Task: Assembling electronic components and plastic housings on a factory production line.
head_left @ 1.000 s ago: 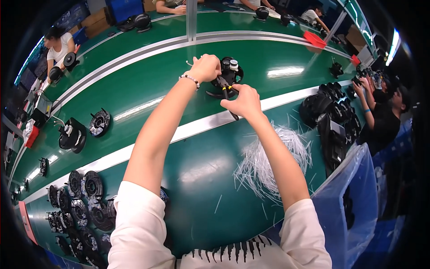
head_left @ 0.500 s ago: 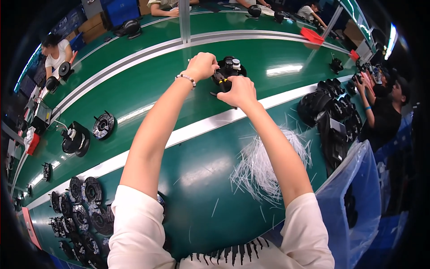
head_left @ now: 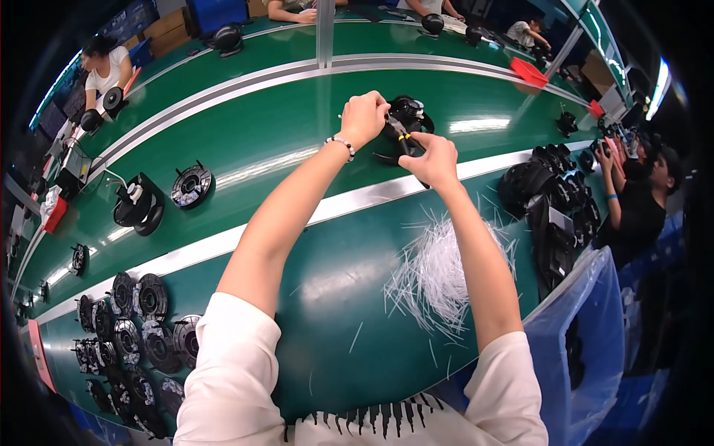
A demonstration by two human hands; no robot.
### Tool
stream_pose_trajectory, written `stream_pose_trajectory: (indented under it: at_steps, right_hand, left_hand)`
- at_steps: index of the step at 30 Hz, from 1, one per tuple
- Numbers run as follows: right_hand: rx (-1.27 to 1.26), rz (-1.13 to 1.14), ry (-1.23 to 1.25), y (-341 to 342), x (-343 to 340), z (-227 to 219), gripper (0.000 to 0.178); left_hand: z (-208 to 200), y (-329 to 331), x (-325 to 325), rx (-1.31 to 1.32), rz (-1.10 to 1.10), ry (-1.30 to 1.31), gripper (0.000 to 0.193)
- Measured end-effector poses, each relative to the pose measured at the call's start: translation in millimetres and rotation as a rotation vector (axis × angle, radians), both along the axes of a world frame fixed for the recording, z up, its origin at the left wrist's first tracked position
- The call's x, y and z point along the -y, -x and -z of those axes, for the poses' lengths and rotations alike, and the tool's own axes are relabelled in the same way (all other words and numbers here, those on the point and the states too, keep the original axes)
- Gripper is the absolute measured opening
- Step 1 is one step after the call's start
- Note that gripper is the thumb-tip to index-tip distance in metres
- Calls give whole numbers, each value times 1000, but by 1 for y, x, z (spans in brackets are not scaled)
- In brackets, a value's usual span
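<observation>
A black rounded housing (head_left: 408, 109) with a small white piece on it rests on the green belt (head_left: 297, 123), between my hands. My right hand (head_left: 436, 159) is closed on cutting pliers (head_left: 403, 137) with yellow bands on the handles. Their jaws point up at the housing's near left side. My left hand (head_left: 363, 120) is pinched at that same side, close to the jaws. What its fingertips hold is hidden; a tiny pale end shows beside the knuckles. Below my right forearm lies a heap of thin white plastic strips (head_left: 431, 275).
Black round parts (head_left: 152, 297) stand in rows at the near left. More black housings (head_left: 520, 186) crowd the right, beside a clear plastic bag (head_left: 587, 320). A wired black part (head_left: 140, 204) and a round part (head_left: 192, 186) sit on the belt. Co-workers (head_left: 108, 70) sit beyond.
Both hands and the housing have shifted right, and the housing appears turned. Parts on the left of the belt also sit farther right. The camera has turned slightly; the pliers stay in my right hand.
</observation>
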State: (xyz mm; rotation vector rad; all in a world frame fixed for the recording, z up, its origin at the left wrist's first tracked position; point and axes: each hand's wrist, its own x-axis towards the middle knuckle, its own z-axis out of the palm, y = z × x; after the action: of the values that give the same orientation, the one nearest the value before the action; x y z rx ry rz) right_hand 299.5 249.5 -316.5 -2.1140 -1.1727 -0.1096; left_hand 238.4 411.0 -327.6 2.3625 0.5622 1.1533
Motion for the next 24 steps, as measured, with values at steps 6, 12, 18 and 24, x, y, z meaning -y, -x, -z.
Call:
stream_pose_trajectory:
  at_steps: [6,12,18,24]
  right_hand:
    - [-697,-75,-372,-11,6,15,55]
    - [-1725,-482,-994,-2,41,-21,51]
    - [-1996,-678,-899,38,73,-41,72]
    - [-1822,-609,-406,93,92,-38,47]
  left_hand:
    - [2,-10,-16,337,-136,486,14]
    - [-42,39,41,429,389,338,15]
    - [-26,123,42,-479,432,-7,44]
    - [20,234,-57,-724,-404,-345,50]
